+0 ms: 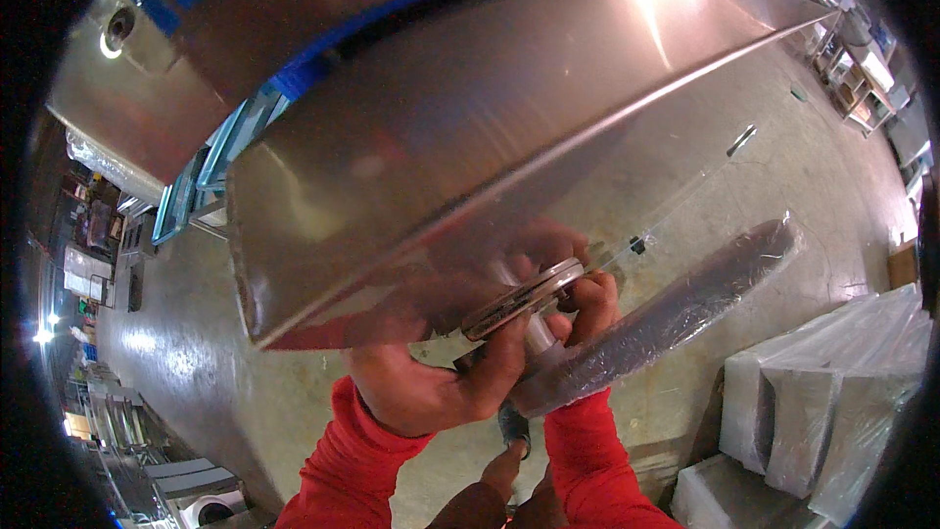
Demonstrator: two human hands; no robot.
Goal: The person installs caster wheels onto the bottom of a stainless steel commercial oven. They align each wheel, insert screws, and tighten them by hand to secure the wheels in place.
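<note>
A round, flat metal fitting (524, 299) with a short pale cylinder (540, 335) below it is held between my two hands, close under a large brushed-metal panel (460, 147). My left hand (431, 387) is closed, its thumb and fingers at the fitting's left side. From the other side my right hand (593, 302) grips it with bent fingers. Beside the hands slants a long, dark bar wrapped in clear plastic (676, 309); whether it is joined to the fitting I cannot tell. The panel's shiny surface mirrors my hands, and part of my left fingers is hidden.
Plastic-wrapped white slabs (822, 402) stand at the lower right. A blue-edged metal structure (186, 69) rises at the upper left. Concrete floor (176, 353) spreads below, with a shelf rack (857, 88) far right and stacked metal goods (196, 480) at lower left.
</note>
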